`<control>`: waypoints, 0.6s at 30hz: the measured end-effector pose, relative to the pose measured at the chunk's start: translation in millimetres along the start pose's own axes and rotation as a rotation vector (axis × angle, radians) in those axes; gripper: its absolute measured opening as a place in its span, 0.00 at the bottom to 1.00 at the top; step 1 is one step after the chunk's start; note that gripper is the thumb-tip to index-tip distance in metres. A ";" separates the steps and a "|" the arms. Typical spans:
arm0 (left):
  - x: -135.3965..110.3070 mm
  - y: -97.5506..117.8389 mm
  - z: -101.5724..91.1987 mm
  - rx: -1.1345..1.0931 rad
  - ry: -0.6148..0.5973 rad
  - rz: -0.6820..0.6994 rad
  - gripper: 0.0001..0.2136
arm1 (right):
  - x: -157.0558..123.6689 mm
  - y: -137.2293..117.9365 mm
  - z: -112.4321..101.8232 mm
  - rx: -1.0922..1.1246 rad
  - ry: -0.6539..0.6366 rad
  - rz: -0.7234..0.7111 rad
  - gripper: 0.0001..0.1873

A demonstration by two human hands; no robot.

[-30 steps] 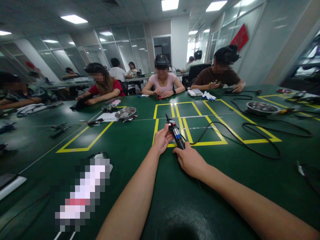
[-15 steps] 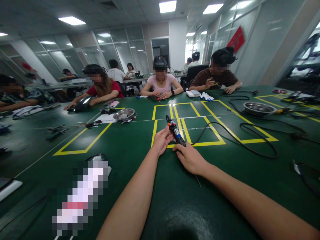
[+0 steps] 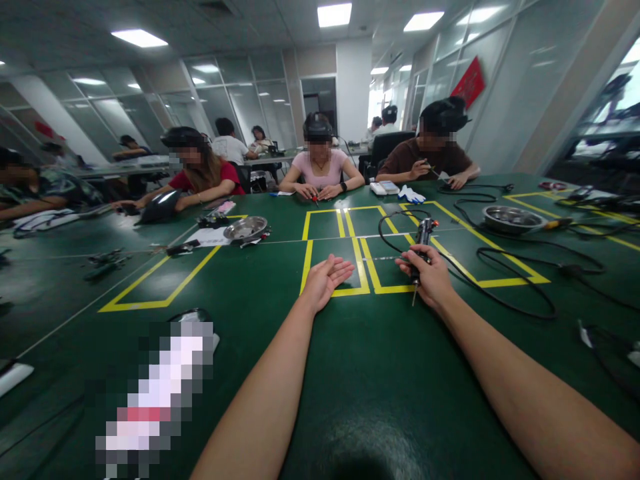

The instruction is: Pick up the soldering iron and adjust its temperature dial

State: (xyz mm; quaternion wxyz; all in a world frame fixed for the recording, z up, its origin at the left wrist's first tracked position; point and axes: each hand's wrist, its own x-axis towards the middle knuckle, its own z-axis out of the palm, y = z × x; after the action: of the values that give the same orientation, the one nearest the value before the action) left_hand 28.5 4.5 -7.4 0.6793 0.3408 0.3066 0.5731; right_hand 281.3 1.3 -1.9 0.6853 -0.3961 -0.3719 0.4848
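Note:
In my right hand (image 3: pixel 433 275) is a corded electric screwdriver (image 3: pixel 424 233), gripped with its thin metal bit pointing down toward me. The tool's body is silver and black with orange-red parts at the far end, and a black cable (image 3: pixel 383 233) loops off it. My left hand (image 3: pixel 326 283) holds nothing; its palm is turned up and its fingers are stretched out over a yellow taped outline (image 3: pixel 306 260). A gap of table separates the two hands.
Round metal dishes stand at left (image 3: pixel 246 229) and right (image 3: pixel 515 219). A long black cable (image 3: pixel 530 293) coils over the right side of the green table (image 3: pixel 350 380). White-blue gloves (image 3: pixel 411 195) lie farther back. Several people work around the table. A pixelated object (image 3: pixel 160 380) lies front left.
The electric screwdriver has moved away from my left hand to the right in my right hand, and it has turned so its bit points toward me. My left hand no longer touches it.

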 end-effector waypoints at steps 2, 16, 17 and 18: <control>-0.3 1.0 0.5 0.003 0.005 -0.004 0.15 | 9.4 -1.0 -9.4 0.109 0.081 0.005 0.18; -0.2 1.8 -1.4 0.034 -0.004 -0.004 0.12 | 22.1 1.1 -25.7 0.269 0.259 0.000 0.12; -0.5 1.9 -1.2 0.032 -0.003 -0.005 0.11 | 22.2 1.2 -26.4 0.272 0.263 0.006 0.12; -0.7 2.1 -1.0 0.031 -0.003 -0.006 0.11 | 22.3 1.3 -27.0 0.273 0.268 0.007 0.12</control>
State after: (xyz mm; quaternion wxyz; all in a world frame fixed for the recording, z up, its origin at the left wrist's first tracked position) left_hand 26.3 4.2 -6.3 0.6761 0.3512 0.3152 0.5658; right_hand 310.6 18.1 -11.3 0.7744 -0.3620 -0.2067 0.4761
